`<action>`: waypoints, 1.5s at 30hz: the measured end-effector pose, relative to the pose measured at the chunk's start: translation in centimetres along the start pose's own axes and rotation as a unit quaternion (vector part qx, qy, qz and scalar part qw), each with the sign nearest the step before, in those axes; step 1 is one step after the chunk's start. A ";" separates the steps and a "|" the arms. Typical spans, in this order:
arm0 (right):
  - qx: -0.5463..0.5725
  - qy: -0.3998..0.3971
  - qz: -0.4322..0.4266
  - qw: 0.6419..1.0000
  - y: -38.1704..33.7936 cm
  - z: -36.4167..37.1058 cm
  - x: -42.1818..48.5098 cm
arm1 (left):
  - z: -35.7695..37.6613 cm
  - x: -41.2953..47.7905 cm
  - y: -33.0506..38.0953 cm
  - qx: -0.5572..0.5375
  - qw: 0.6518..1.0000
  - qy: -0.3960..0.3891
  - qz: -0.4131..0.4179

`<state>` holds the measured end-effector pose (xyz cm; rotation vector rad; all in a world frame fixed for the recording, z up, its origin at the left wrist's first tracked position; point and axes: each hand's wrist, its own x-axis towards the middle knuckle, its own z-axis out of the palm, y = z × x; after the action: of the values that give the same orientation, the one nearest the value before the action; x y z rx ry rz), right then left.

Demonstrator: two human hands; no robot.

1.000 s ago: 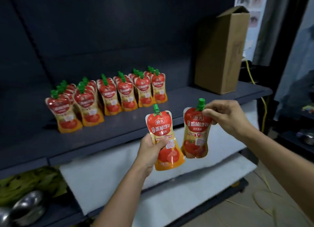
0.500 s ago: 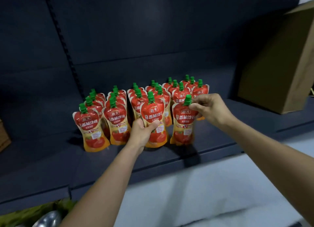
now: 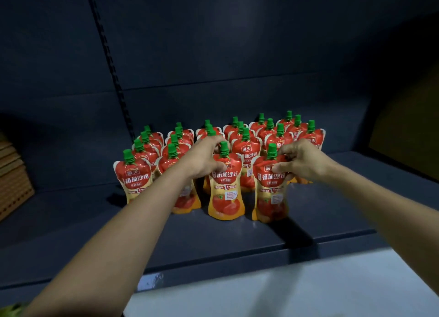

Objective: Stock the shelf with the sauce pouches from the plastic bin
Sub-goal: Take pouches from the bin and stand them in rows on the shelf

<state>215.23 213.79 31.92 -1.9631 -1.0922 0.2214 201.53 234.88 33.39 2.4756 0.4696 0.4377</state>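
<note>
At the shelf [image 3: 95, 221] front, the left pouch [image 3: 225, 188] and right pouch [image 3: 269, 193] stand upright ahead of the stocked rows [image 3: 247, 148], bases on the shelf board. Left hand [image 3: 204, 161]: grip clamped round the left pouch's shoulder. Right hand [image 3: 303, 161]: grip pinched on the right pouch's top, beside the cap. Holding high likely steadies each soft pouch until it balances, label outward. One second earlier both pouches hung in mid-air before the shelf, and the left hand held its pouch lower, by the body
</note>
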 end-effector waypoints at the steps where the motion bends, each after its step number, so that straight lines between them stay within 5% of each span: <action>1: 0.001 0.002 -0.004 1.000 0.1 0.0 0.3 | -0.1 0.3 0.0 0.017 1.000 0.001 0.003; 17: -0.014 0.009 -0.037 0.999 0.8 1.5 4.3 | 0.0 0.3 -0.1 0.134 0.990 0.046 0.012; 45: -0.069 0.011 0.030 0.997 -1.3 2.7 3.3 | -1.2 -0.3 0.9 0.162 0.987 0.017 0.004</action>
<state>215.07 218.19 31.99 -2.1185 -1.0582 0.1596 200.96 234.62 34.73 2.7860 0.5844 0.4370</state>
